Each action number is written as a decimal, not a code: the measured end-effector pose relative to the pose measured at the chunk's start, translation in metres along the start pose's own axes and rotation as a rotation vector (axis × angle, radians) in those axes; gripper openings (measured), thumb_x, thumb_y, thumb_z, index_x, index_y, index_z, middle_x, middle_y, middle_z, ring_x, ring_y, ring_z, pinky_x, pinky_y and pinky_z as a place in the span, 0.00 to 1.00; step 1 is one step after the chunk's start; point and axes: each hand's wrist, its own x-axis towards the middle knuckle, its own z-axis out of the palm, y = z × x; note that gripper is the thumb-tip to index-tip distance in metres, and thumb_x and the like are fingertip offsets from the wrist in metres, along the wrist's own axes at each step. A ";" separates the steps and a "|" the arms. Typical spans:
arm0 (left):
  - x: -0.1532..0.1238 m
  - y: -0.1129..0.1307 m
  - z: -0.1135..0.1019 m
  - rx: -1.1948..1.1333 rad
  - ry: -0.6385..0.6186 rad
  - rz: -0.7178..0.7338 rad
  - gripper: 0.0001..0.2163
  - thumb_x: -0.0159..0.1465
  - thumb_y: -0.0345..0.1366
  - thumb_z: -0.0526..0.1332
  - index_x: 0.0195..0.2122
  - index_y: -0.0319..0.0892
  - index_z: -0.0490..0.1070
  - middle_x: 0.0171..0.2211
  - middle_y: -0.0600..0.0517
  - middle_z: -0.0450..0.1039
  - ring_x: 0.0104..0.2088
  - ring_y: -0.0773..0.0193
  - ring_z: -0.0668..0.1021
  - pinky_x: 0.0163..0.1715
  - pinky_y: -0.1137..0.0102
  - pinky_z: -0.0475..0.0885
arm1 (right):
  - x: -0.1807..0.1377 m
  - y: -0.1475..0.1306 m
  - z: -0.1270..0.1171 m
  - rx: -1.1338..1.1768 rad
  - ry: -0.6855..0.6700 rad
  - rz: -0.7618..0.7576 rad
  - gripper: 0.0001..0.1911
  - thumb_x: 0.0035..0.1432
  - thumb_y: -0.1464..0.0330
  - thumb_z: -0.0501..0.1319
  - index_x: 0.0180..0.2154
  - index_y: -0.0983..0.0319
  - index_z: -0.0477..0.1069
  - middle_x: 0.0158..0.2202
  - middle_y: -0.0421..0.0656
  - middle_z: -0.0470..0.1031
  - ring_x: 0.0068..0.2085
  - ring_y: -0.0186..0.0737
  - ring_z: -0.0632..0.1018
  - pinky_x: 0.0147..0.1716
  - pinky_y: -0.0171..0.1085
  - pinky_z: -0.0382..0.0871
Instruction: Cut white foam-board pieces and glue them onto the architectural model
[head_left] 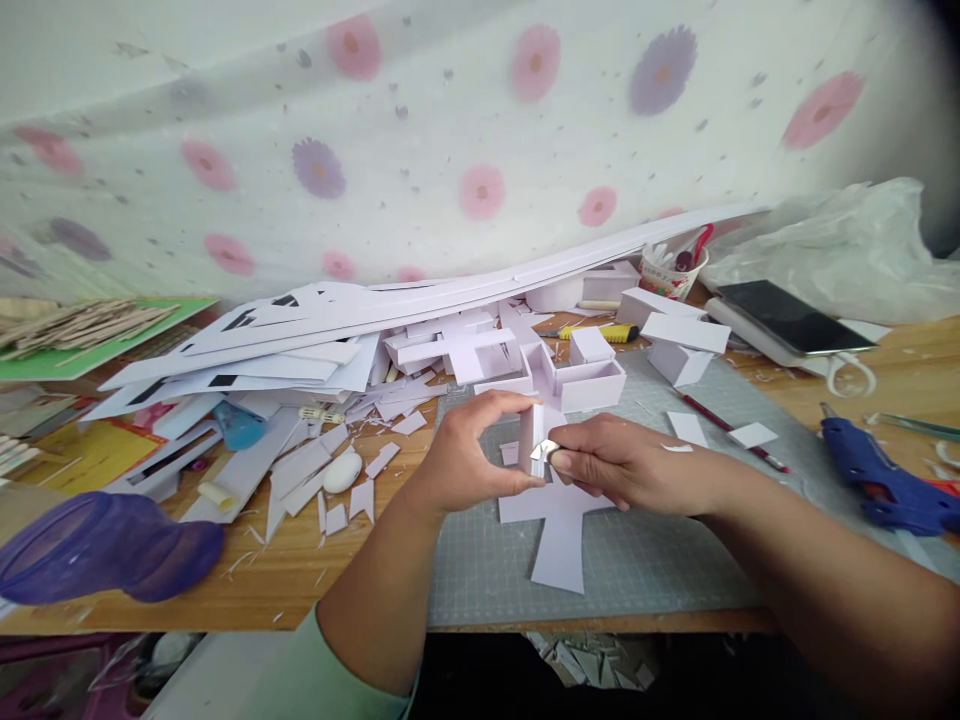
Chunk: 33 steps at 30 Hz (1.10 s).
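Between thumb and fingers, my left hand [459, 448] grips a small white foam-board box [530, 428], held upright above the cutting mat [480, 575]. My right hand [619, 462] pinches a small shiny metal blade [543, 450], its tip against or very close to the box's near side. Most of the blade is hidden by the fingers. Below both hands lies a flat white cross-shaped board piece [559, 545]. Just behind them stand white open boxes [592, 385] joined to more board.
A blue glue gun [885, 470] and a dark red pencil [731, 428] lie to the right, near a phone [795, 315]. Behind are a yellow utility knife [600, 333] and a cup of tools [675, 272]. White sheets [315, 330], scraps and a purple container [112, 545] fill the left.
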 end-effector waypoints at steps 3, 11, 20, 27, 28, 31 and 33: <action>0.000 0.001 0.001 0.004 0.011 -0.009 0.27 0.43 0.35 0.74 0.46 0.43 0.73 0.46 0.46 0.77 0.44 0.53 0.79 0.48 0.59 0.73 | 0.001 0.001 0.000 0.010 -0.012 0.006 0.16 0.69 0.61 0.45 0.30 0.61 0.60 0.21 0.34 0.59 0.21 0.29 0.61 0.22 0.32 0.54; -0.002 -0.011 0.000 -0.060 0.063 -0.037 0.28 0.45 0.36 0.73 0.48 0.44 0.71 0.47 0.45 0.76 0.48 0.52 0.77 0.50 0.58 0.72 | -0.001 -0.003 0.001 0.101 -0.142 0.030 0.17 0.68 0.61 0.48 0.28 0.61 0.59 0.22 0.34 0.60 0.20 0.27 0.63 0.20 0.29 0.56; -0.001 -0.007 -0.001 0.013 0.021 -0.028 0.28 0.44 0.36 0.74 0.48 0.45 0.71 0.47 0.46 0.75 0.48 0.51 0.77 0.50 0.57 0.71 | -0.002 0.008 -0.001 0.289 0.049 0.100 0.21 0.67 0.54 0.47 0.29 0.61 0.61 0.21 0.34 0.61 0.18 0.27 0.65 0.18 0.30 0.60; 0.002 -0.001 0.002 0.078 -0.025 0.009 0.27 0.43 0.36 0.74 0.46 0.46 0.72 0.45 0.48 0.76 0.44 0.53 0.77 0.47 0.59 0.72 | 0.001 0.012 0.002 0.216 0.133 0.093 0.20 0.67 0.53 0.46 0.31 0.61 0.62 0.22 0.35 0.61 0.20 0.29 0.67 0.20 0.31 0.62; 0.002 -0.001 0.002 0.078 -0.027 0.009 0.27 0.43 0.36 0.74 0.46 0.46 0.72 0.45 0.48 0.76 0.44 0.53 0.77 0.47 0.59 0.72 | 0.001 0.012 0.003 0.207 0.134 0.091 0.21 0.67 0.53 0.46 0.31 0.61 0.62 0.22 0.35 0.61 0.20 0.30 0.67 0.20 0.30 0.62; 0.001 -0.001 0.002 0.077 -0.024 0.009 0.27 0.43 0.35 0.73 0.46 0.46 0.72 0.45 0.48 0.76 0.44 0.53 0.78 0.46 0.59 0.72 | 0.002 0.010 0.004 0.178 0.101 0.093 0.20 0.67 0.54 0.46 0.29 0.61 0.61 0.22 0.35 0.62 0.19 0.29 0.67 0.19 0.30 0.61; 0.001 -0.001 0.001 0.078 -0.014 0.013 0.26 0.43 0.34 0.73 0.46 0.46 0.72 0.45 0.48 0.76 0.44 0.54 0.78 0.46 0.59 0.72 | 0.003 0.006 0.005 0.157 0.061 0.090 0.20 0.68 0.55 0.47 0.29 0.61 0.61 0.20 0.34 0.61 0.19 0.29 0.65 0.19 0.30 0.59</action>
